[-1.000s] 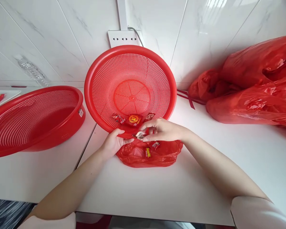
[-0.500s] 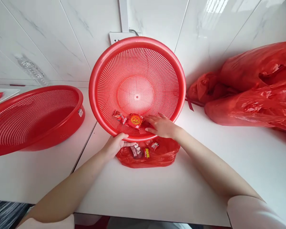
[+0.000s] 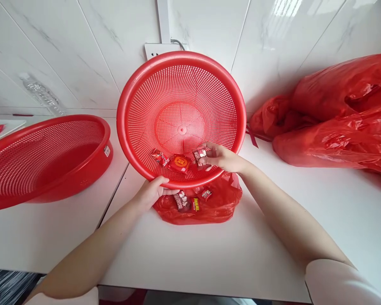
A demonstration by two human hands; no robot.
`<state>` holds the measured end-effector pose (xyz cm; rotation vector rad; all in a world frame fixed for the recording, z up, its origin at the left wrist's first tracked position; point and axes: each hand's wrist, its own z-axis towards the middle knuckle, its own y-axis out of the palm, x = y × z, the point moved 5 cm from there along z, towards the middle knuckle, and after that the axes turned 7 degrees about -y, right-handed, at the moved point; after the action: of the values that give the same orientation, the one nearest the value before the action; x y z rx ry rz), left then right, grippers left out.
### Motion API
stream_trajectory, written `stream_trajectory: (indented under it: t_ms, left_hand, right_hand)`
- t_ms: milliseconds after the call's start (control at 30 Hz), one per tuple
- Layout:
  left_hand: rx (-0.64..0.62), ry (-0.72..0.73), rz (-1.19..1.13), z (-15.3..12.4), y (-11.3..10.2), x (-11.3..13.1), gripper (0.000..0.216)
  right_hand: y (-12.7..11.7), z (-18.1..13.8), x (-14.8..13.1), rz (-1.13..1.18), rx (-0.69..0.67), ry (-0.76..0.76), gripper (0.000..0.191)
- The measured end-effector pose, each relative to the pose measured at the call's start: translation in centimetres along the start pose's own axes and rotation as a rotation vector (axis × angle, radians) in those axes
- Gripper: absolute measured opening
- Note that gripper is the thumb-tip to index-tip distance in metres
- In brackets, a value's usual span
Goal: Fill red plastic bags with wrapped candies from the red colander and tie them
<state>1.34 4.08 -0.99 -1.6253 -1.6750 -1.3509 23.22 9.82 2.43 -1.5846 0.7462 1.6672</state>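
My left hand [image 3: 152, 192] grips the near rim of a red plastic basket [image 3: 181, 91] that is tilted toward me, thumb on top and fingers beneath. Inside its lower wall, my right hand [image 3: 220, 157] pinches a small dark red wrapped candy [image 3: 199, 156]. Left of it lie a square red packet [image 3: 179, 163] with a gold emblem and a red twisted-wrapper candy [image 3: 159, 157]. Below the rim, a red plastic bag [image 3: 216, 209] rests on the table with a brown-red snack packet [image 3: 182, 201], a yellow-lettered packet [image 3: 195, 204] and a small red packet [image 3: 206, 194] on or in it.
A second red basket [image 3: 106, 140] stands at the left, near a white tray [image 3: 11, 127] at the edge of view. Large filled red bags [image 3: 330, 140] lie at the right against the tiled wall. A power socket [image 3: 152, 50] sits behind the tilted basket.
My right hand has lifted slightly from the basket's lower wall and now has a wrapped candy between its fingers. The basket has shifted a little; my left hand stays at its rim.
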Motion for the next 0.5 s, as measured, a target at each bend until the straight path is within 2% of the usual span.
stream_trajectory:
  t_ms: [100,167,267,400,467,500]
  left_hand:
    - [0.003,0.0,0.003,-0.1,0.0,0.0,0.024]
    - [-0.002,0.002,0.004,-0.1,0.1,0.1,0.022]
    - [-0.004,-0.002,0.003,-0.1,0.2,0.1,0.025]
    - [-0.009,-0.017,-0.021,-0.1,0.2,0.1,0.027]
    - [-0.023,-0.021,-0.027,-0.1,0.2,0.1,0.028]
    - [-0.029,-0.019,-0.029,0.0,0.3,0.1,0.029]
  right_hand:
    - [-0.2,0.1,0.0,0.035,0.053,0.01,0.035]
    - [0.0,0.1,-0.4,0.037,0.018,-0.039,0.031]
    - [0.7,-0.2,-1.5,-0.007,-0.134,-0.125,0.027]
    - [1.6,-1.6,-2.3,-0.151,-0.414,-0.03,0.033]
    - [1.7,-2.0,-2.7,-0.298,-0.476,-0.011,0.035]
    - [1.7,-2.0,-2.8,-0.381,-0.45,-0.03,0.034]
